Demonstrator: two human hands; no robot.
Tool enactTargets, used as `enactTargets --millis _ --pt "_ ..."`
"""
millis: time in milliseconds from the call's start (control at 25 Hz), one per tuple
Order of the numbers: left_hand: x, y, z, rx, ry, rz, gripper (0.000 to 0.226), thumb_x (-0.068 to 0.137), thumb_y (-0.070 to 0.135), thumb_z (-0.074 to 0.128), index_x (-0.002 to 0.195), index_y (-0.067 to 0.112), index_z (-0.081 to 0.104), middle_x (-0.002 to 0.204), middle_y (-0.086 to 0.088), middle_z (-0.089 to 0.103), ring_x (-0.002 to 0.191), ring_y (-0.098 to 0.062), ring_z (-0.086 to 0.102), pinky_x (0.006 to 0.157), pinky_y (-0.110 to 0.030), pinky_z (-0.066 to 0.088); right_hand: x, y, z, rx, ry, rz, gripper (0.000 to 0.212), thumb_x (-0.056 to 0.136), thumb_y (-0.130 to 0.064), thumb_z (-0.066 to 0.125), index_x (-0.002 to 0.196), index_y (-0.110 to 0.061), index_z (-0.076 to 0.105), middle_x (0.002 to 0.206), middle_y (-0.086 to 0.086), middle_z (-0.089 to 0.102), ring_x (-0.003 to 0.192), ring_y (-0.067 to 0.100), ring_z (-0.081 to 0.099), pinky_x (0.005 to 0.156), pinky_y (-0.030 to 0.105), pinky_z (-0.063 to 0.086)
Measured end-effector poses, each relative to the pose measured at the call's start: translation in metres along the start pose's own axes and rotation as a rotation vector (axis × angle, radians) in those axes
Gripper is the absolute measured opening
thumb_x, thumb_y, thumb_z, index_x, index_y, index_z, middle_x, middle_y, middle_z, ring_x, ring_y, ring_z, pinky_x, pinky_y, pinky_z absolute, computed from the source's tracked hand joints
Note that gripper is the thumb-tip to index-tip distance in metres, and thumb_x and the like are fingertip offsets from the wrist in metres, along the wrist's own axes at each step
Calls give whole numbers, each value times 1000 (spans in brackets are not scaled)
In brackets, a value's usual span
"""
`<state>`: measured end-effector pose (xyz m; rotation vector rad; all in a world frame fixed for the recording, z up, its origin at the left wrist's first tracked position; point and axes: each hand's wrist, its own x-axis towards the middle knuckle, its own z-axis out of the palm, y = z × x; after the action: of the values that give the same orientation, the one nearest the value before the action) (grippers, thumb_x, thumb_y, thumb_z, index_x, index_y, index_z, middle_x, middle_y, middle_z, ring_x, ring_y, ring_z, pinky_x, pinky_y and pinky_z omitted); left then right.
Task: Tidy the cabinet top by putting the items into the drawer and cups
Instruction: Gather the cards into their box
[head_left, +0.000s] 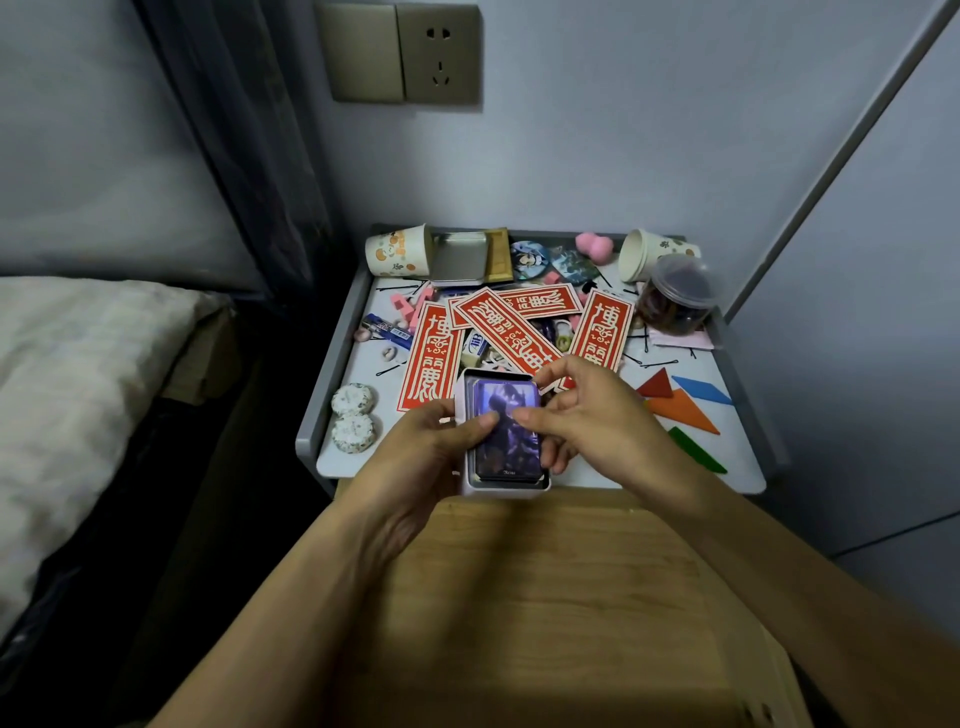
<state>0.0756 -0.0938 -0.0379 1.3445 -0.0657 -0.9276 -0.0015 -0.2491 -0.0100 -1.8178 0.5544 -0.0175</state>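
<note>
My left hand (415, 462) grips a small white tin box (506, 488) filled with dark purple cards (506, 441), held above the front edge of the cabinet top (737, 467). My right hand (587, 415) pinches the top card at its right side, thumb on the card's face. Behind them lie several red paper strips (431, 358) with white characters. Two paper cups lie tipped on their sides at the back: one at the left (397, 252), one at the right (641, 254). The wooden drawer (545, 597) stands pulled out below my forearms.
A metal tin lid (460, 260), round badges (530, 260), a pink sponge (595, 244), a clear jar (675, 296), tangram pieces (680, 405), hairpins, pens and two round cakes (353, 415) litter the grey tray top. A bed (78, 374) is at the left.
</note>
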Motion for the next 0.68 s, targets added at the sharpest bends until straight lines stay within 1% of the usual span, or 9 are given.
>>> enactTargets --millis 80,120,240,320,360,440,480,560,680 --pt "0 -1 -1 7 -7 0 29 86 13 67 113 1 62 99 -18 73 83 -27 72 75 -42 57 -2 0 0 -31 -1 -26 29 88 -9 68 110 -14 52 74 18 69 48 19 63 43 29 50" --pt "0 -1 -1 10 -6 -1 29 87 12 66 113 1 62 100 -18 73 84 -27 72 76 -43 57 -3 0 0 -38 -5 -36 29 88 -9 69 111 -15 52 75 17 69 49 19 64 43 29 51" --pt "0 0 0 -5 9 -8 29 89 11 65 115 -1 62 106 -23 71 91 -34 69 87 -52 53 0 2 1 -194 19 -98 36 85 -18 73 116 -20 55 85 9 67 58 15 66 47 25 51" --pt "-1 2 0 -32 4 -20 28 89 9 64 115 -3 62 107 -24 70 90 -34 69 85 -50 54 1 1 -4 -411 26 -195 55 80 -32 77 129 -28 52 107 -4 56 80 8 61 60 19 48" --pt "-2 4 -1 -45 2 -24 27 89 9 64 114 -4 62 106 -23 71 88 -32 70 81 -46 56 1 0 -7 -495 -14 -244 65 77 -39 77 134 -32 49 118 -9 47 94 6 56 69 17 47" --pt "-2 6 -3 -66 2 -36 30 89 9 64 115 -6 61 106 -25 70 85 -31 70 77 -42 58 0 0 -11 -608 -150 -330 75 73 -48 77 140 -37 44 132 -16 32 119 2 38 91 21 44" --pt "-1 7 -5 -78 2 -39 32 88 9 64 116 -7 61 107 -26 69 85 -31 70 76 -42 58 -1 0 -12 -651 -202 -364 78 73 -50 76 142 -37 42 136 -17 29 126 0 29 100 24 41" --pt "-1 8 -7 -96 -1 -43 33 87 8 64 115 -8 61 103 -25 70 80 -30 70 70 -40 59 0 1 -11 -683 -239 -390 79 75 -50 75 145 -37 39 143 -17 27 131 -3 22 108 29 36" --pt "-3 8 -7 -117 -19 -62 32 86 8 64 114 -8 61 98 -23 72 78 -28 72 64 -35 60 1 4 -10 -650 -267 -394 77 78 -46 75 145 -38 38 146 -18 26 132 -5 19 108 26 35"
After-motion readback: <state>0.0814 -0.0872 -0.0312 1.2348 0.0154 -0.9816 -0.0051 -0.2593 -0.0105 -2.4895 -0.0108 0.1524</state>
